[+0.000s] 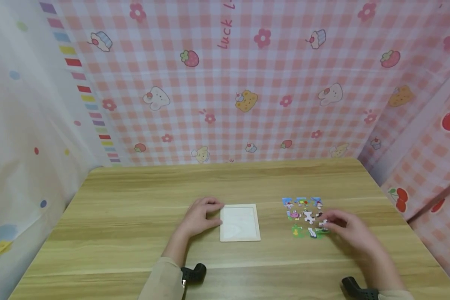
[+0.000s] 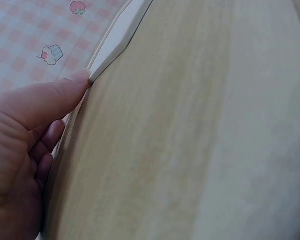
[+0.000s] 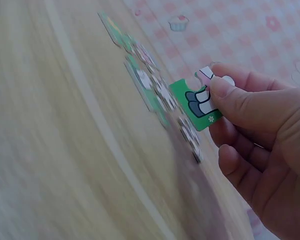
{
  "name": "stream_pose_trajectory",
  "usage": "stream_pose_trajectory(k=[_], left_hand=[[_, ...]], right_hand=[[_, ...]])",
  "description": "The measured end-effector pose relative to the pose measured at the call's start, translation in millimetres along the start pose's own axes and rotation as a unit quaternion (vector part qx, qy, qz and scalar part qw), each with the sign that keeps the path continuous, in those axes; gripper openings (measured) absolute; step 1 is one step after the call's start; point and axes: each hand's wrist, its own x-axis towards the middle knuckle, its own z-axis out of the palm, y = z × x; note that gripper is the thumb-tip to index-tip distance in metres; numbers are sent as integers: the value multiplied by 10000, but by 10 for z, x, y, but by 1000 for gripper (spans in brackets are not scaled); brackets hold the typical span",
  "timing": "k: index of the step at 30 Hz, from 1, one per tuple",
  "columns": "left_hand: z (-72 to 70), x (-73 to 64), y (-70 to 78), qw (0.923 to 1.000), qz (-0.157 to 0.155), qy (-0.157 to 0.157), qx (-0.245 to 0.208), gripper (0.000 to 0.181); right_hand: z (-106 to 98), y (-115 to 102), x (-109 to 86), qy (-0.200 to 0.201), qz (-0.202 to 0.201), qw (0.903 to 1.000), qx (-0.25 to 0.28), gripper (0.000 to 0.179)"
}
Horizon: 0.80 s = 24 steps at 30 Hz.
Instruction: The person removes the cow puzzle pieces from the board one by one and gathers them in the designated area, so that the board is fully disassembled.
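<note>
A square white puzzle tray [image 1: 240, 225] with a raised rim lies flat on the table. My left hand [image 1: 200, 217] rests at its left side, thumb and forefinger touching the edge; in the left wrist view the thumb [image 2: 55, 100] meets the tray's rim. To the right, my right hand [image 1: 350, 231] pinches a green puzzle piece [image 3: 187, 111] between thumb and fingers. Grey-and-white shapes and a small white flower are printed on that piece, which is tilted above the table. Several loose puzzle pieces [image 1: 308, 216] lie face up in rough rows beside this hand.
The wood-grain table [image 1: 135, 200] reaches back to a pink checked cloth [image 1: 225, 125] hanging behind it. A pale curtain [image 1: 30, 125] hangs at the left. Each wrist wears a black device, one of them [image 1: 194, 273] beside the left sleeve.
</note>
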Motion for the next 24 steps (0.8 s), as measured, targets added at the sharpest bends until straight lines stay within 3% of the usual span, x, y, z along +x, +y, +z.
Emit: stream_pose_trajectory(k=[10, 17, 24], left_hand=[[13, 2, -10, 10000, -16, 31, 6, 49], [14, -1, -8, 10000, 30, 57, -71, 48], [16, 0, -20, 10000, 30, 41, -56, 48]], right_hand=[[-124, 109, -65, -130, 240, 9992, -292, 18], [-157, 129, -88, -255, 646, 9964, -492, 15], [-156, 141, -99, -149, 682, 9963, -501, 15]])
